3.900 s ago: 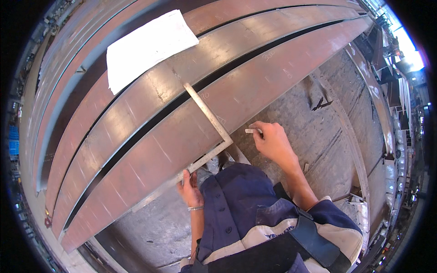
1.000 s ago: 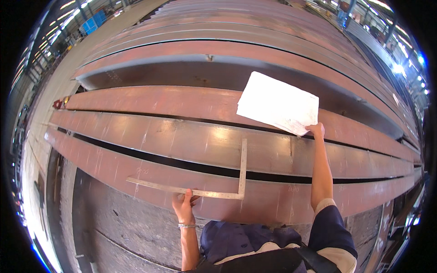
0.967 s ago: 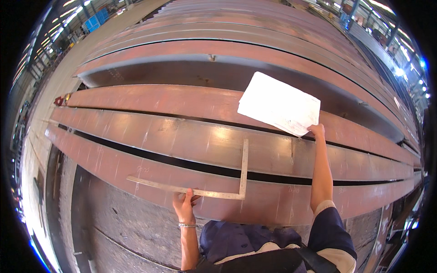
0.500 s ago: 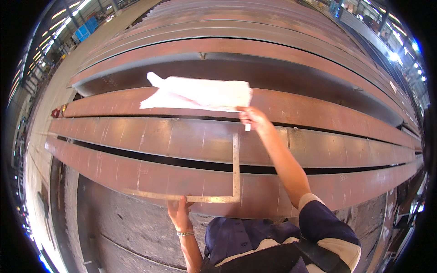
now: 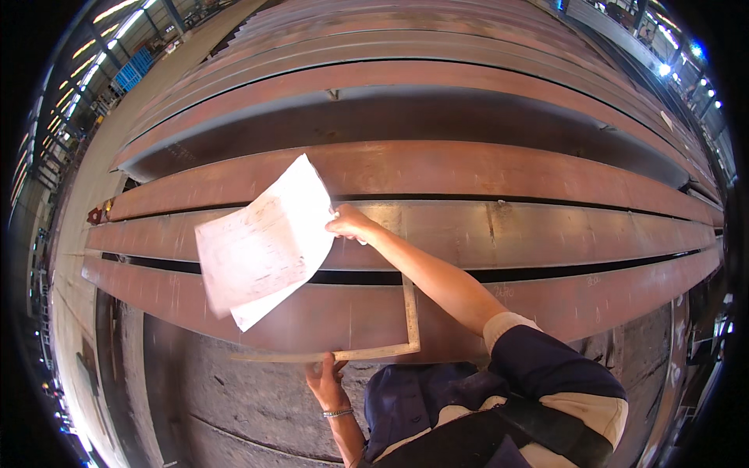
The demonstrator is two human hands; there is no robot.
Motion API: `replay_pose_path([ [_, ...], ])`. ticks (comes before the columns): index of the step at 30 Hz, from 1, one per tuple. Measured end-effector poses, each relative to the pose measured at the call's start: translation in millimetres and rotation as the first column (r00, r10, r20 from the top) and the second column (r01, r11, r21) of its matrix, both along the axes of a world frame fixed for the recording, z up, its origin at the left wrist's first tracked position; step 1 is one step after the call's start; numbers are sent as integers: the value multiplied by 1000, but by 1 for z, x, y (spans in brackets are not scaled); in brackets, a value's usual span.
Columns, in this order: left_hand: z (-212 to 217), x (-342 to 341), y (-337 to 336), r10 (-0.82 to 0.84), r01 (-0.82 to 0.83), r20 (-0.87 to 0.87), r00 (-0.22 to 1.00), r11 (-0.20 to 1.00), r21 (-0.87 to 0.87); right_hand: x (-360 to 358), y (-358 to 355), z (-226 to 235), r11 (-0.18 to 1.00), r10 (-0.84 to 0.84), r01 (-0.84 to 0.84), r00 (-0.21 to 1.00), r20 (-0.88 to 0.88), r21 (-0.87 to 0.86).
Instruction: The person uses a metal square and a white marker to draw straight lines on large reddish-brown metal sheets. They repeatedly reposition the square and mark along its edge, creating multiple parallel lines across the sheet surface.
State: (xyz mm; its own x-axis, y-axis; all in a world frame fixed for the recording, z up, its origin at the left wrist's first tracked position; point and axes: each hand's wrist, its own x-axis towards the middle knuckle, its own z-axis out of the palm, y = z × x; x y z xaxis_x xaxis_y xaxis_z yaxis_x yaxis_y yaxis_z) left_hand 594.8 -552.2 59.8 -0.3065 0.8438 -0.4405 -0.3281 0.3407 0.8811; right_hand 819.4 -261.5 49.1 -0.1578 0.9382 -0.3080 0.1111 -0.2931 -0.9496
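Note:
My right hand (image 5: 351, 223) is closed on the right edge of several white paper sheets (image 5: 261, 238), which hang over the nearer steel beams, with dark markings on the top sheet. A small white piece, perhaps chalk, shows beneath those fingers. My left hand (image 5: 326, 382) grips the long leg of an L-shaped metal square (image 5: 413, 320) at the near edge of the closest beam (image 5: 499, 308). The square's short leg lies across that beam, pointing away from me; its far end is hidden behind my right forearm.
Long rusty steel beams (image 5: 437, 168) lie side by side into the distance, with dark gaps between the nearer ones. Chalk lines mark their faces. Dark, dirty ground (image 5: 234, 390) lies below the near edge. A blue crate (image 5: 134, 70) stands far left beside a walkway.
My right hand has brought the papers left and nearer, turning their face into view. The square and my left hand have shifted slightly nearer in the picture.

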Motion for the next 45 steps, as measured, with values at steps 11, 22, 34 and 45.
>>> replay_pose_path([
  [11, 1, 2, 0, -88, 88, -15, 996, 995, -45, -26, -19, -3, 990, 65, -105, 929, 365, 91],
  [22, 46, 33, -1, -206, 205, -2, 979, 974, 91, 72, -116, 106, 914, -345, 67, 648, 679, 401],
  [34, -13, 132, 102, -377, 368, 35, 926, 918, 145, 169, -275, 27, 806, -489, 582, 560, 669, 102],
  [45, -4, 126, 120, -564, 550, 27, 825, 813, 190, 134, -288, 5, 760, -649, 615, 704, -288, -210],
])
